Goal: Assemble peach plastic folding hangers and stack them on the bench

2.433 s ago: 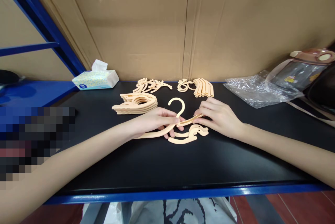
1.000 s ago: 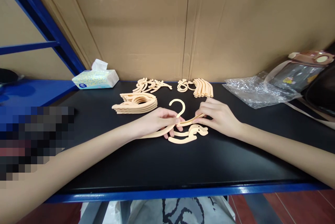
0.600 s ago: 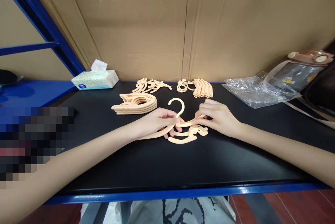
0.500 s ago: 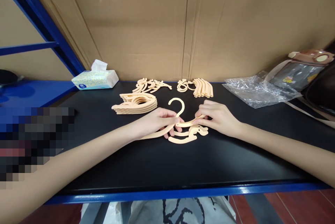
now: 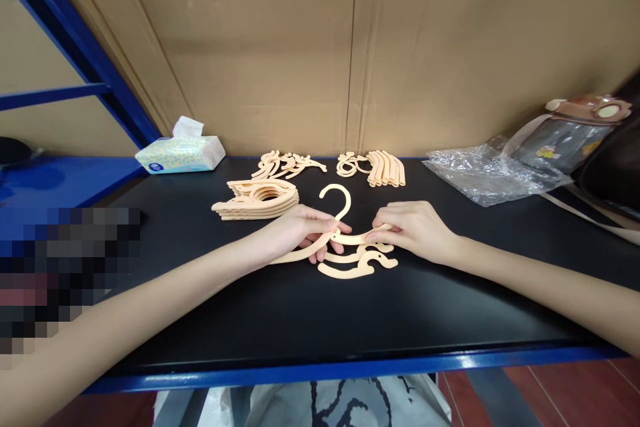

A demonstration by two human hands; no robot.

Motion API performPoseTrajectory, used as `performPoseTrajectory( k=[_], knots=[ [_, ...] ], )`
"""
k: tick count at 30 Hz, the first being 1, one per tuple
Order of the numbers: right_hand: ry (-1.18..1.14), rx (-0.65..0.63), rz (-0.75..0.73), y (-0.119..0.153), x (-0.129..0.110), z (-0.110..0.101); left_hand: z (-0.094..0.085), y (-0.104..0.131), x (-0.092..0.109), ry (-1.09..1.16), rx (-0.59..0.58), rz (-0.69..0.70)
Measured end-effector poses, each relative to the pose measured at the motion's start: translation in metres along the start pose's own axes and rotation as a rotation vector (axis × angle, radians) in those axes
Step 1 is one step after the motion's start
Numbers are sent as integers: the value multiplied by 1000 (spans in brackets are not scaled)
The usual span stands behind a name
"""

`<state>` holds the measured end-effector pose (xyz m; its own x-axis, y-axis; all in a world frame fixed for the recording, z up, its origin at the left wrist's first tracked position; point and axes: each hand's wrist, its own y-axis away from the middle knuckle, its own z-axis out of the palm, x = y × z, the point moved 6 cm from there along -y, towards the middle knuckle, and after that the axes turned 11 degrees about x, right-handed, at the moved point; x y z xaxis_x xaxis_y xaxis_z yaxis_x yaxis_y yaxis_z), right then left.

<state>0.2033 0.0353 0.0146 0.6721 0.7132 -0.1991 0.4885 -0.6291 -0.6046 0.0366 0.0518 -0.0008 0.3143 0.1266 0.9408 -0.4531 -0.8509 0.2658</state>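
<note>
We face a tall cardboard wall (image 5: 260, 54) behind a black tabletop (image 5: 425, 310) that carries everything we work with. At the far right a bottle (image 5: 565, 137) stands beside a crumpled clear bag (image 5: 493, 170); at the far left sits a tissue box (image 5: 180, 152). Nearer us is a stack of beige hanger parts (image 5: 257, 204), partly behind our left wrist, with small piles of hooks (image 5: 290, 164) and curved bars (image 5: 386, 168) along the back. Between our hands lie two loose pieces (image 5: 346, 272), one overlapping the other, close under the work. Our left hand (image 5: 293, 234) pinches the hook piece (image 5: 345, 200) at its bend, thumb on top, the other fingers loosely spread beneath. Our right hand (image 5: 420, 230) has its fingers closed on one end of a short bar (image 5: 351, 239), whose other end meets that bend.
</note>
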Motion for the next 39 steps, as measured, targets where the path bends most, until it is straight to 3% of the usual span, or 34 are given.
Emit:
performPoseTrajectory(
  k=[4,10,15,22,39],
  knots=[
    [4,-21,16,1,1,2,1,0,-1,-117,-3,62],
    [-30,-39,46,2,4,3,6,15,11,-558,109,374],
    [-55,-22,24,2,2,2,6,19,14,-947,155,385],
    [-26,-9,-35,2,0,2,8,20,18,-1282,154,429],
    [40,30,-128,1,-6,-2,12,18,11,-1491,119,514]
  ],
)
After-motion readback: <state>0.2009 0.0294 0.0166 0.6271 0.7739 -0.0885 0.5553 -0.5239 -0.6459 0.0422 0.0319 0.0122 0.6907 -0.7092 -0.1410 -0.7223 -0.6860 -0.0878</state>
